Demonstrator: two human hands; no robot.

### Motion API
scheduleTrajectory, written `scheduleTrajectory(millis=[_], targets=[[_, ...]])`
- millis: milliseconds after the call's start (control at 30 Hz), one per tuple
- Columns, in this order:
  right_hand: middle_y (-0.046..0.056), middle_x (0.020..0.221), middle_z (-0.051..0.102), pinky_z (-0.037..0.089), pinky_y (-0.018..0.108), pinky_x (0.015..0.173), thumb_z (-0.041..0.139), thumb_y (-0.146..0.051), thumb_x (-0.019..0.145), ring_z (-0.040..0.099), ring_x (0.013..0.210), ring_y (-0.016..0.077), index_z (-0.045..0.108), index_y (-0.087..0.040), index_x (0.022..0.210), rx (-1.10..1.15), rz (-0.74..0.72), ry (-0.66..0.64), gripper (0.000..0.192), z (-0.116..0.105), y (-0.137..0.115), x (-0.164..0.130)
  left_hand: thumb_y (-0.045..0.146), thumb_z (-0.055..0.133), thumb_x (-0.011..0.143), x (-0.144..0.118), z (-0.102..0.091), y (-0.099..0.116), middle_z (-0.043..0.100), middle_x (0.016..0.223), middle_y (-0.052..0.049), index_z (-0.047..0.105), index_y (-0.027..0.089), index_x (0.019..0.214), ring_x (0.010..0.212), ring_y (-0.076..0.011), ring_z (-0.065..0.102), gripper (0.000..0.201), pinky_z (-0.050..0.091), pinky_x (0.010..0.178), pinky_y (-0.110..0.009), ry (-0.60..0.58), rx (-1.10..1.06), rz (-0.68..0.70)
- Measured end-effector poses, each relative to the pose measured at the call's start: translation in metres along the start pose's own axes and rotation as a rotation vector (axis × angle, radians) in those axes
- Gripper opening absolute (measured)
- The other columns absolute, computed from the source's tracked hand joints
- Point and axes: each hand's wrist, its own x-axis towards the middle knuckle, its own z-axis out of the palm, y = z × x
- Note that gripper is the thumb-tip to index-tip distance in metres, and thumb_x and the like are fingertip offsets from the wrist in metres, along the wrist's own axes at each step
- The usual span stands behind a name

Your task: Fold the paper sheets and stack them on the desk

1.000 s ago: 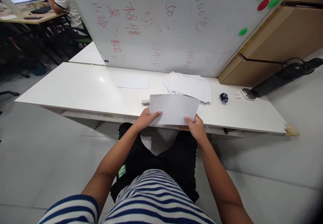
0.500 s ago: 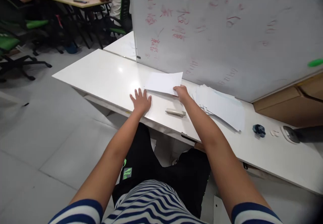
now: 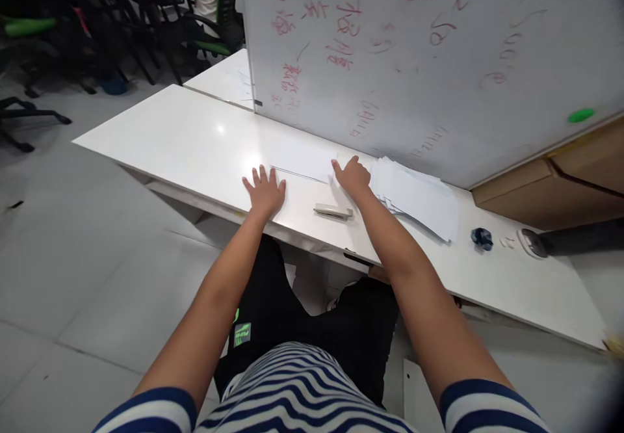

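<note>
A white sheet of paper [image 3: 305,160] lies flat on the long white table [image 3: 166,140], close to the foot of the whiteboard. My right hand [image 3: 353,175] rests on the sheet's right end, fingers curled loosely, gripping nothing. My left hand [image 3: 264,189] lies flat on the bare table with its fingers spread, just left of the sheet's near corner. A pale stapler [image 3: 333,210] sits between my two forearms near the front edge. An untidy stack of white sheets [image 3: 416,194] lies to the right of my right hand.
A large whiteboard [image 3: 419,49] with red writing and a green magnet [image 3: 580,116] leans along the table's back. A small dark blue object [image 3: 482,238] lies at the right. Wooden cabinets stand behind at the right. Office chairs, desks and another person occupy the far left.
A second ago both hands held the sheet near the front edge. My right hand carried it to the back and laid it flat, while my left hand went flat on the table.
</note>
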Motion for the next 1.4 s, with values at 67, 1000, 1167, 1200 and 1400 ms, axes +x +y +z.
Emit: scheduleTrajectory(millis=[67, 1000, 1167, 1200, 1400], targets=[[0.019, 0.105, 0.067, 0.047, 0.042, 0.083, 0.033, -0.054, 0.095, 0.063, 0.098, 0.0316, 0.052, -0.011, 0.123, 0.016, -0.096, 0.177, 0.055, -0.014, 0.049, -0.017, 0.055, 0.015, 0.095, 0.001, 0.000, -0.001, 0.012, 0.163, -0.013, 0.025, 0.016, 0.154, 0.149, -0.0365, 0.004, 0.071, 0.000, 0.115, -0.065, 0.008, -0.002, 0.004], [0.012, 0.091, 0.071, 0.040, 0.031, 0.076, 0.032, -0.044, 0.101, 0.062, 0.087, 0.0236, 0.070, -0.017, 0.109, 0.071, 0.052, 0.437, 0.047, -0.008, 0.266, -0.097, 0.035, 0.034, 0.098, -0.064, -0.027, 0.128, 0.062, 0.127, -0.010, 0.057, 0.017, 0.122, 0.121, -0.0206, 0.055, 0.038, 0.042, 0.106, -0.036, 0.229, -0.473, 0.423], [0.012, 0.077, 0.069, 0.037, 0.029, 0.067, 0.035, -0.052, 0.099, 0.061, 0.076, 0.0222, 0.071, -0.016, 0.083, -0.027, 0.070, 0.460, 0.054, -0.006, 0.268, -0.096, 0.042, 0.045, 0.094, -0.123, 0.014, 0.241, 0.049, 0.145, -0.015, 0.050, 0.017, 0.136, 0.142, -0.0358, 0.030, 0.049, 0.023, 0.114, -0.058, 0.089, -0.228, 0.664], [0.012, 0.076, 0.069, 0.037, 0.029, 0.065, 0.035, -0.053, 0.098, 0.061, 0.074, 0.0218, 0.070, -0.016, 0.081, -0.036, 0.074, 0.470, 0.054, -0.005, 0.269, -0.096, 0.045, 0.046, 0.093, -0.128, 0.022, 0.257, 0.041, 0.150, -0.017, 0.045, 0.015, 0.141, 0.145, -0.0383, 0.023, 0.056, 0.018, 0.115, -0.061, 0.081, -0.176, 0.703], [0.012, 0.087, 0.073, 0.041, 0.029, 0.070, 0.029, -0.050, 0.100, 0.064, 0.079, 0.0220, 0.071, -0.016, 0.094, 0.053, 0.067, 0.535, 0.054, -0.004, 0.270, -0.093, 0.036, 0.033, 0.099, -0.095, 0.047, 0.304, 0.030, 0.158, -0.015, 0.036, 0.012, 0.148, 0.148, -0.0321, 0.017, 0.055, 0.015, 0.118, -0.054, 0.064, -0.047, 0.826]])
